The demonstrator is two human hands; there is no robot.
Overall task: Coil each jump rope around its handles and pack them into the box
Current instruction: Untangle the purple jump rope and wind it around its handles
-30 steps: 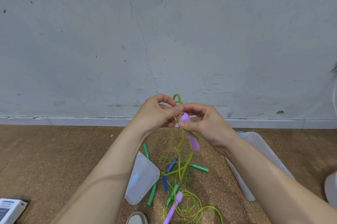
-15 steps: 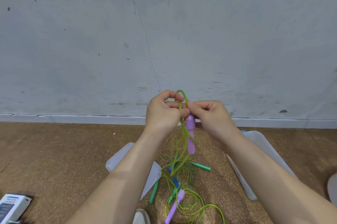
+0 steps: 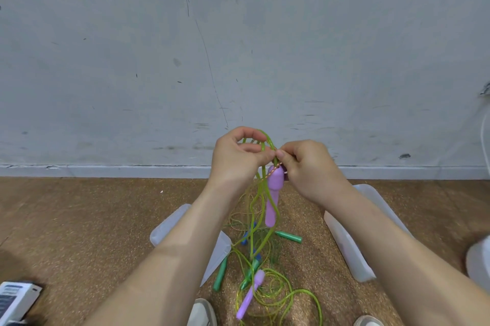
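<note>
Both hands are raised in front of the wall, fingertips together. My left hand (image 3: 237, 157) pinches a loop of green jump rope cord (image 3: 262, 198) that arches over its fingers. My right hand (image 3: 307, 166) pinches the cord at the top of a purple handle (image 3: 274, 193), which hangs straight down below the hands. The cord trails to the floor, where the second purple handle (image 3: 250, 294) lies among loose green coils. Green handles (image 3: 289, 237) and blue handles (image 3: 245, 239) of other ropes lie tangled there. A clear plastic box (image 3: 352, 246) sits on the floor under my right forearm.
A clear plastic lid (image 3: 220, 248) lies on the brown floor under my left forearm. A white device (image 3: 16, 299) is at the bottom left. Shoe tips (image 3: 201, 312) show at the bottom edge. A grey wall stands close ahead.
Both hands rose slightly with the rope. The purple handle swung from tilted to hanging straight down, and my right hand shifted its pinch to the handle's top.
</note>
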